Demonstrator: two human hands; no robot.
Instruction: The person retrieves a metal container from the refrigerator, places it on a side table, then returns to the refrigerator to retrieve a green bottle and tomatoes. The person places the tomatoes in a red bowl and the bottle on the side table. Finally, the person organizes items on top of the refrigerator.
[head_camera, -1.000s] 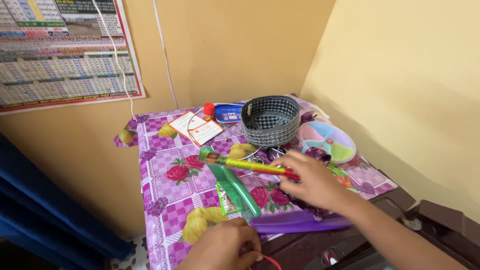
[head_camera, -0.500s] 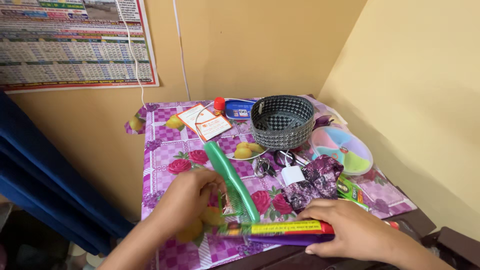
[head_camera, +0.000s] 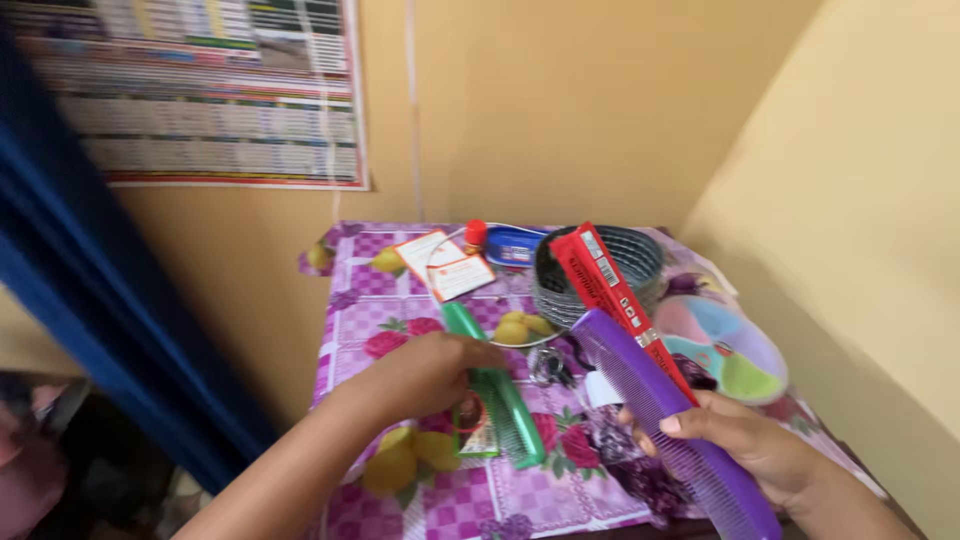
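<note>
— What is held in the right hand (head_camera: 760, 450)?

— A purple comb (head_camera: 672, 418) and a long red packaged comb (head_camera: 612, 292) are gripped together there, the fingers (head_camera: 690, 422) closed around both. Both are raised clear of the surface (head_camera: 600, 500) and tilted, with their far ends pointed up and away toward the wall. The red one is seen lying against the purple one, on its far side.

— And the left hand (head_camera: 425, 375)?

— It is laid on a green comb (head_camera: 497, 390), the fingers curled over its upper part. The comb is seen resting flat on the surface, and whether it is truly clamped or only pressed cannot be told.

— What is found around it?

— The surface is covered by a purple checked cloth (head_camera: 390, 300) printed with roses and yellow fruit. A dark grey woven basket (head_camera: 605, 272) is set toward the back, partly hidden by the red comb. Just left of it, a red-capped blue item (head_camera: 505, 243) and an orange-and-white card (head_camera: 450, 265) are placed near the back edge. A round divided tray (head_camera: 725, 350) with pastel sections is set at the right, close to the side wall. Small dark and metallic items (head_camera: 550, 365) are scattered between the green comb and the purple one; they are too blurred to be named.

— Anything behind?

— A printed wall calendar (head_camera: 200, 90) is hung on the yellow wall, and a blue curtain (head_camera: 90, 300) is seen at the left.
</note>
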